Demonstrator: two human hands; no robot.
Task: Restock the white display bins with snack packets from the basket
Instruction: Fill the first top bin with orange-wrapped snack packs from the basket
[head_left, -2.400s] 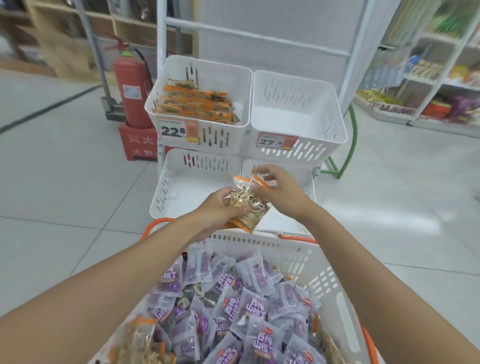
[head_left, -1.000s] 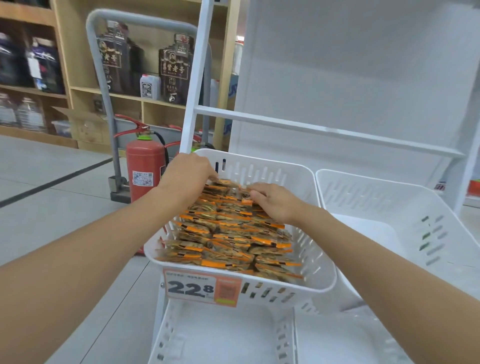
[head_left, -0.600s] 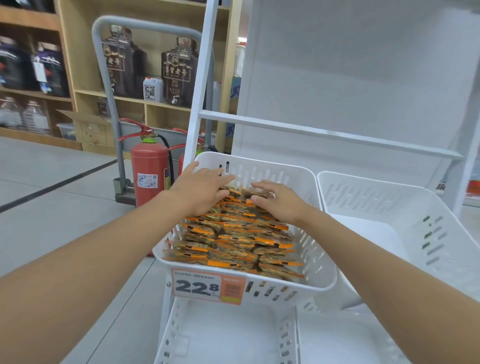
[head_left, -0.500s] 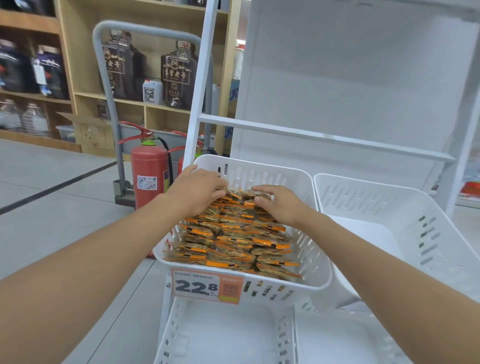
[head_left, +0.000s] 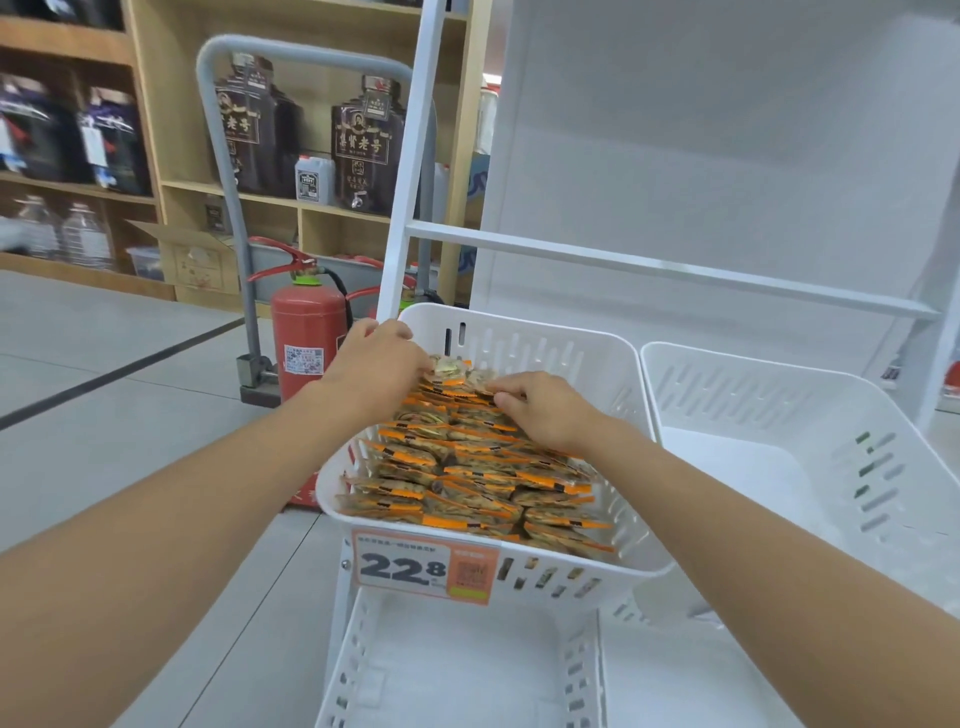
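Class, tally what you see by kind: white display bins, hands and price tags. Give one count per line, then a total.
White display bins: 4, one holding snack packets
Hands: 2, left hand and right hand
Price tags: 1
Total: 7

2 bare forearms (head_left: 182, 519) reach forward, converging. Left hand (head_left: 374, 374) palm down, fingers bent away, hidden; right hand (head_left: 545, 410) palm down, fingers curled, tips down.

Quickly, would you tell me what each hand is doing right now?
Left hand: fingers on rear snack packets, grip cannot be told.
Right hand: curled fingertips on snack packets, grip cannot be told.
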